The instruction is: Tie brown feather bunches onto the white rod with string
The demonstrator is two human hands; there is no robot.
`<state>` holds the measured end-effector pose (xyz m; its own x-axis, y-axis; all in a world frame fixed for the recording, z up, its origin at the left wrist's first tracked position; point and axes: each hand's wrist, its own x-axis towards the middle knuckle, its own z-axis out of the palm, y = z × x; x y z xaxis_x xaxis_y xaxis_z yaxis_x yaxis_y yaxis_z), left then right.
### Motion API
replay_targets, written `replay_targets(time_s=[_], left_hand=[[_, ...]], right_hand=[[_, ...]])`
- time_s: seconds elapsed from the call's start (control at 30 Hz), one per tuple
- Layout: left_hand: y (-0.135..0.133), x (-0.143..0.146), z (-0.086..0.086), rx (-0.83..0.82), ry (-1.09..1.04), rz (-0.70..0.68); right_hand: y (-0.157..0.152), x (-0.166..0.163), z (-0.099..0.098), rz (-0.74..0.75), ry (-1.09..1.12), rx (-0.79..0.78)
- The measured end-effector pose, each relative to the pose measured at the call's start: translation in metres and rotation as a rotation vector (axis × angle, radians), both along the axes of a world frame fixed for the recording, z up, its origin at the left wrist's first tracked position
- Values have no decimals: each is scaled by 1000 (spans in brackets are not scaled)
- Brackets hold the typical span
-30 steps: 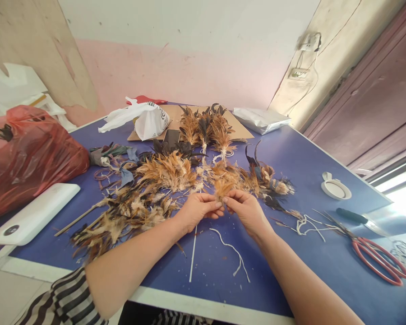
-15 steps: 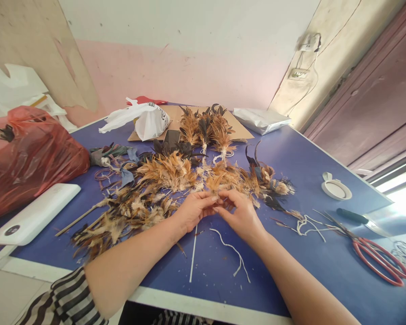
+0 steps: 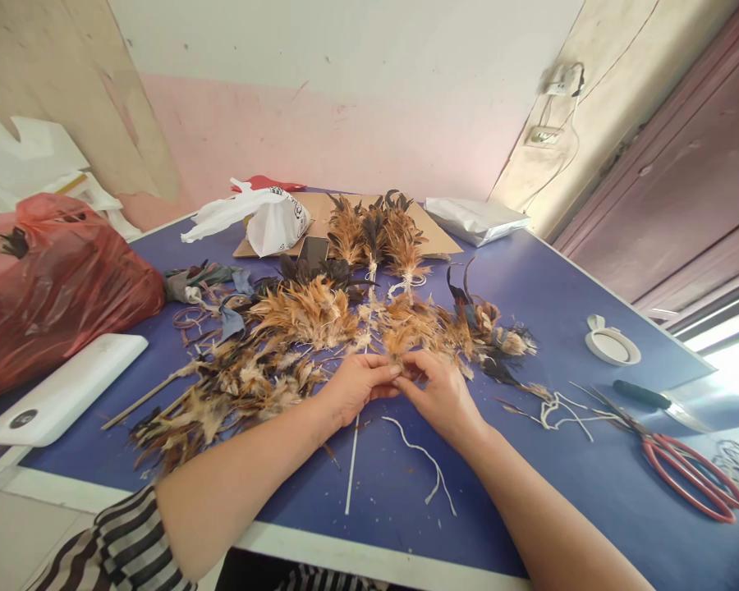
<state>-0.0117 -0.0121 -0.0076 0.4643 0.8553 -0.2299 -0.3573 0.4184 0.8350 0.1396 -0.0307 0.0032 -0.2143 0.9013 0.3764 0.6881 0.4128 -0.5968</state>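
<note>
My left hand (image 3: 362, 384) and my right hand (image 3: 436, 384) meet above the near middle of the blue table, fingertips pinched together. Between them they hold a small bunch of brown feathers (image 3: 399, 341), tips pointing away from me; its lower ends are hidden by my fingers. Just beyond lie loose golden-brown feathers (image 3: 308, 316), and more mottled feathers (image 3: 240, 390) spread to the left of my left forearm. A white string (image 3: 422, 454) rests on the table below my right hand. Further back, tied feather bundles (image 3: 400, 238) lean on cardboard (image 3: 437, 234).
Red-handled scissors (image 3: 683, 468), a green-handled knife (image 3: 644, 394) and a round white holder (image 3: 614, 345) lie at the right. On the left are a white power bank (image 3: 67, 390) and a red plastic bag (image 3: 67, 287). White bag (image 3: 277, 222), phone (image 3: 314, 249) and silver package (image 3: 477, 217) sit behind.
My hands have shifted very slightly toward me, and the feather bunch stays pinched between them. Nothing else on the table has visibly moved.
</note>
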Motion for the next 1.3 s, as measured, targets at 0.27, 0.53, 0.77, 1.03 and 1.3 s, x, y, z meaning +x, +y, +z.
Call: replay_targets(time_s=[0.27, 0.53, 0.77, 1.03, 1.3], left_hand=[[-3, 2, 1, 209, 215, -39], [-3, 3, -1, 188, 165, -63], [-5, 3, 1, 163, 168, -95], [-8, 5, 2, 175, 151, -74], [6, 2, -4, 6, 7, 218]], right_hand=[[5, 7, 6, 17, 407, -360], [5, 6, 4, 15, 465, -308], [5, 6, 3, 14, 446, -283], [4, 8, 0, 89, 440, -212], [14, 31, 3, -209, 465, -155]])
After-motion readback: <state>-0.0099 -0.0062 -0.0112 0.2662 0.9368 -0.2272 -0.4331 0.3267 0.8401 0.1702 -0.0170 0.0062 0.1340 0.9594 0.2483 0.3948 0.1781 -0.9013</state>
